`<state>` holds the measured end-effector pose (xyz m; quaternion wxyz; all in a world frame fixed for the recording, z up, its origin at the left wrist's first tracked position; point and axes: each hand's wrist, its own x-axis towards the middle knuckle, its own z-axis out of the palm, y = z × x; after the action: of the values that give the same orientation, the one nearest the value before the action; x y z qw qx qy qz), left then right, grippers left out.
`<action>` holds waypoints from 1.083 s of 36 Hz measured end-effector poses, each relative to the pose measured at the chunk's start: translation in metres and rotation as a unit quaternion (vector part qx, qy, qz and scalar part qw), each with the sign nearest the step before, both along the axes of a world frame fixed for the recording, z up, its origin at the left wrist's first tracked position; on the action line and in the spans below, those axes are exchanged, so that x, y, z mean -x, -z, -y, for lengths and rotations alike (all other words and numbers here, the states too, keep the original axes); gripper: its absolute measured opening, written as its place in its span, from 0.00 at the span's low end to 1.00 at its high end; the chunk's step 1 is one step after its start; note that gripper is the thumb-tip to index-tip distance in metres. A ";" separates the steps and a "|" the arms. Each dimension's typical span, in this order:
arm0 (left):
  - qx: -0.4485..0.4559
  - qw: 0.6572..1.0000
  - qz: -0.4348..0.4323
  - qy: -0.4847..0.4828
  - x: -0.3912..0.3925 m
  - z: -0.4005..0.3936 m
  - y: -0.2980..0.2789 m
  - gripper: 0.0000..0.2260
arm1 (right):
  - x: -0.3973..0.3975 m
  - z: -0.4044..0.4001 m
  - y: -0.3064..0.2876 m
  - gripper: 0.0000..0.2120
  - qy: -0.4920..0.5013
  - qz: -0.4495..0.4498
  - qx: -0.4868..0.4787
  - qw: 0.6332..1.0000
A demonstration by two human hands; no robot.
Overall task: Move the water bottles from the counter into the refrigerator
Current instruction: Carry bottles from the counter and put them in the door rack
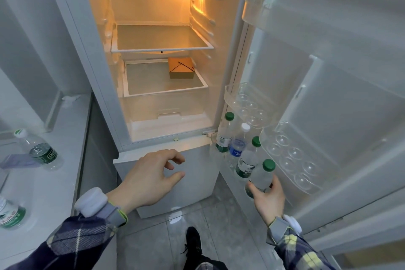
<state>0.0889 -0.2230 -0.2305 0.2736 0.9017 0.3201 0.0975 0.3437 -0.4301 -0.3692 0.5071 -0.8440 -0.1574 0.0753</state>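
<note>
The refrigerator (166, 129) stands open, its door (328, 94) swung out to the right. My right hand (268, 199) grips a green-capped water bottle (262, 176) low at the door's bottom shelf. Three more bottles stand in that shelf behind it: a green-capped one (224, 132), a white-capped blue-label one (238, 142) and another green-capped one (248, 160). My left hand (151, 178) hovers empty with fingers apart in front of the lower freezer door. On the counter (57, 182) at left stand a white-capped bottle (38, 149) and another bottle (11, 215) at the frame's edge.
Inside the refrigerator a brown takeaway box (180, 68) sits on the lower glass shelf; the upper shelf (162, 37) is bare. Clear egg trays (291, 155) hang on the door just above the bottles. My black shoe (194, 241) is on the tiled floor below.
</note>
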 end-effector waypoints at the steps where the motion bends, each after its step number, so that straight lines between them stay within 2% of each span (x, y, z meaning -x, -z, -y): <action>1: 0.001 1.000 0.000 0.000 0.000 0.000 0.000 0.09 | -0.001 -0.001 -0.001 0.20 0.005 -0.006 0.000 1.000; 22: 0.007 1.000 0.002 0.016 -0.001 -0.001 0.006 0.08 | -0.016 -0.020 0.003 0.27 0.043 -0.001 0.014 0.999; 31: 0.019 1.000 0.001 0.019 0.003 -0.002 0.012 0.08 | -0.014 -0.015 0.007 0.33 0.022 -0.009 0.043 0.999; 36: 0.025 1.000 -0.002 0.016 0.008 -0.005 0.016 0.08 | -0.008 -0.017 0.008 0.45 0.069 -0.022 0.021 0.997; 39: 0.028 1.000 -0.001 0.011 0.012 -0.007 0.018 0.08 | 0.007 -0.017 0.007 0.41 0.109 -0.035 -0.006 0.993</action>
<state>0.0770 -0.2163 -0.2486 0.2993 0.8973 0.3134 0.0843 0.3363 -0.4126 -0.3767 0.5225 -0.8499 -0.0472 0.0487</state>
